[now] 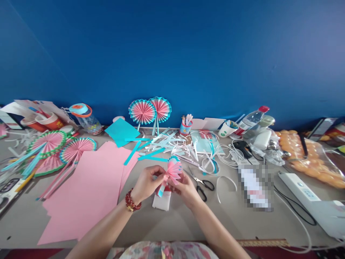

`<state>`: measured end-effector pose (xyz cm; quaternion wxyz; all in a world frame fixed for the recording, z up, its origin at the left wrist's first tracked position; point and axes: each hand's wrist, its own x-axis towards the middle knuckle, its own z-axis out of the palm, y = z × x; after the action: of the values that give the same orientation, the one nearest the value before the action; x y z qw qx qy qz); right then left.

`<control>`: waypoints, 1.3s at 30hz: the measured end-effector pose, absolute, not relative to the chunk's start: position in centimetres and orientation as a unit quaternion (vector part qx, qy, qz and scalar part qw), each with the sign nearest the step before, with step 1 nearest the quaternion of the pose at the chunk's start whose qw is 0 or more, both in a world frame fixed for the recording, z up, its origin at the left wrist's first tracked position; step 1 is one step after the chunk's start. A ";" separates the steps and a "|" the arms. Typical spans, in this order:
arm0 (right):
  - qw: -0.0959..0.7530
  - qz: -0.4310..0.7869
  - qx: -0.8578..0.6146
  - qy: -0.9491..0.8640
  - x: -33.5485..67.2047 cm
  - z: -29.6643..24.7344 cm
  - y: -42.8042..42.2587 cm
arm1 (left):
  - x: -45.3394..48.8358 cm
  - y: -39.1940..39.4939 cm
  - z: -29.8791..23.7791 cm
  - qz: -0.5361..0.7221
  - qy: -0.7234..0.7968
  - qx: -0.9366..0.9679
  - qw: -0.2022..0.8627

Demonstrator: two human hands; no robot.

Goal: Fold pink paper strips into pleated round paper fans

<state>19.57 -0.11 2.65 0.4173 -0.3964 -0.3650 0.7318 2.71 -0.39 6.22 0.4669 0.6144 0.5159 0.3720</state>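
A pleated pink paper fan (175, 169) with a blue scalloped edge is pinched between my two hands, partly spread open. My left hand (151, 181), with a red bead bracelet at the wrist, grips its left side near the gathered base. On the other side, my right hand (185, 189) has its fingers closed on the lower right folds. A pink-and-blue paper end hangs below the fingers. Under the hands lies a small white block-like item (161, 201) with some red at its top, partly hidden. Black-handled scissors (203, 183) rest just right of my right hand.
Pink paper sheets (91, 190) cover the left. Finished round fans (142, 112) stand against the blue wall; others (77, 149) lie left. Paper scraps (172, 142) pile behind my hands. A glue gun (242, 149), a bottle (249, 122) and a power strip (299, 187) are on the right.
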 end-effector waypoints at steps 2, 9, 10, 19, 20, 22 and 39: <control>0.417 0.741 -0.395 -0.348 19.9 2.4 -0.2 | 2.7 -0.4 6.2 0.376 0.518 0.610 0.468; 0.430 0.696 -0.417 -0.397 20.2 1.9 -0.3 | 2.7 -0.3 5.8 0.380 0.518 0.601 0.476; 0.435 0.680 -0.425 -0.411 20.2 1.9 -0.2 | 2.7 -0.3 5.8 0.379 0.519 0.601 0.476; 0.500 0.596 -0.458 -0.430 19.4 1.6 -0.2 | 2.8 -0.3 5.9 0.374 0.526 0.603 0.469; 0.504 0.599 -0.452 -0.427 19.3 1.6 -0.1 | 2.8 -0.3 5.8 0.375 0.526 0.601 0.471; 0.502 0.608 -0.442 -0.426 19.2 1.5 0.0 | 2.7 -0.2 5.6 0.377 0.526 0.599 0.472; 0.478 0.568 -0.467 -0.480 19.6 1.8 -0.7 | 2.8 -0.1 5.6 0.374 0.525 0.600 0.474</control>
<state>19.63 -0.66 1.83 0.4781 -0.4667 -0.4801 0.5685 2.82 -0.14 5.59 0.4736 0.5999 0.5254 0.3739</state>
